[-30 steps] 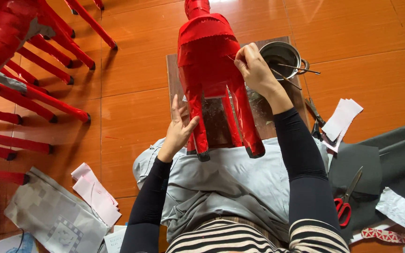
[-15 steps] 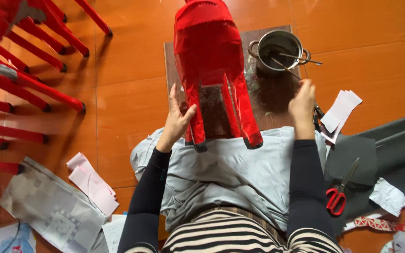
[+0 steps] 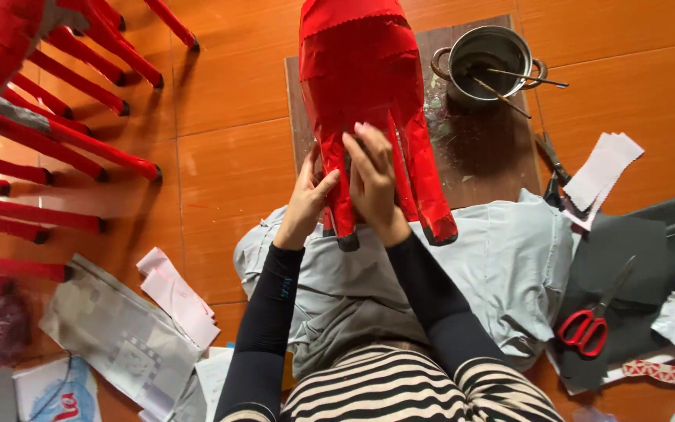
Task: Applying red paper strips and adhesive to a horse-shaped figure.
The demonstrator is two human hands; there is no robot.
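We press both hands on a tall red paper-covered form (image 3: 369, 101) that stands at 12 o'clock in front of us, on a dark brown board (image 3: 494, 156) on the orange floor (image 3: 228, 156). The form splits below into long red prongs with dark tips, and these reach down to a grey cloth (image 3: 509, 266) spread over our lap.

Our left hand (image 3: 306, 205) lies at the 9 o'clock side of the form. Its fingers (image 3: 323, 186) are stretched and a little spread, flat against a prong, not closed around it. Our right hand (image 3: 373, 178) is just beside it, touching it, with the fingers (image 3: 369, 144) laid flat and pointing up on the red surface between the prongs. Both arms wear black sleeves.

At 1 o'clock a metal pot (image 3: 484, 62) stands on the board near the form, with thin sticks resting across its rim. At 3 o'clock white paper strips (image 3: 605, 168) lie on the floor. At 4 o'clock red-handled scissors (image 3: 591, 320) lie on a dark sheet (image 3: 626, 242). At 8 o'clock folded newspaper (image 3: 115, 336) and more white paper pieces (image 3: 177, 297) lie on the floor. At 10 o'clock many red rods (image 3: 56, 141) fan out from another red object, well apart from our hands.
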